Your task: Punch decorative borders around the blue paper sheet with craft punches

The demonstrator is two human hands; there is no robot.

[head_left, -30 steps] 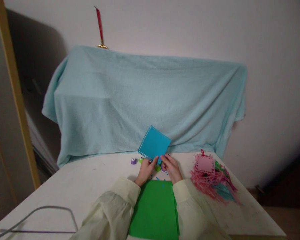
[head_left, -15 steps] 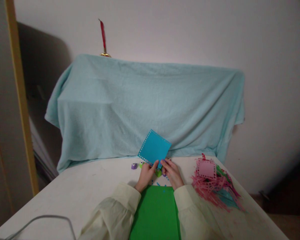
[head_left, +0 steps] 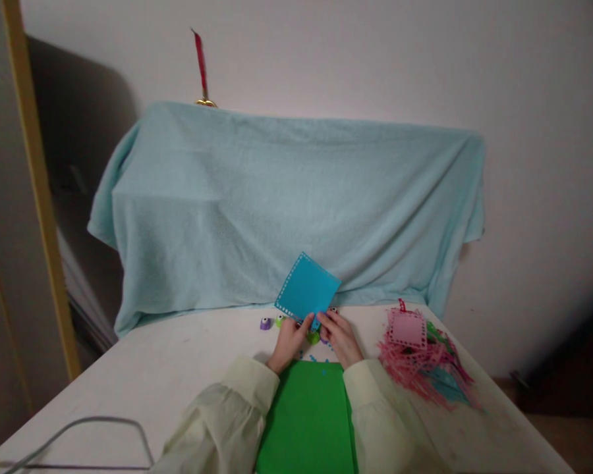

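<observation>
A blue paper square (head_left: 307,286) with small holes punched along its edges is held up at a tilt above the table. My left hand (head_left: 289,340) is closed on its lower corner, thumb on top. My right hand (head_left: 340,337) pinches the same corner from the other side; what lies under its fingers is partly hidden. A green rounded piece (head_left: 313,337) shows between the hands. Near my left hand are a purple piece with an eye (head_left: 265,324) and a green one with an eye (head_left: 279,320). Small blue paper bits (head_left: 313,359) lie below the hands.
Green sheets (head_left: 306,421) lie between my forearms. At the right, a pink punched square (head_left: 408,330) rests on a pile of pink paper strips (head_left: 415,368). A light blue cloth (head_left: 286,191) hangs behind the table. A grey cable (head_left: 99,419) curves at the front left.
The blue paper has shifted slightly up and to the right in view, still between both hands. The camera view has moved a little; the grip looks much the same.
</observation>
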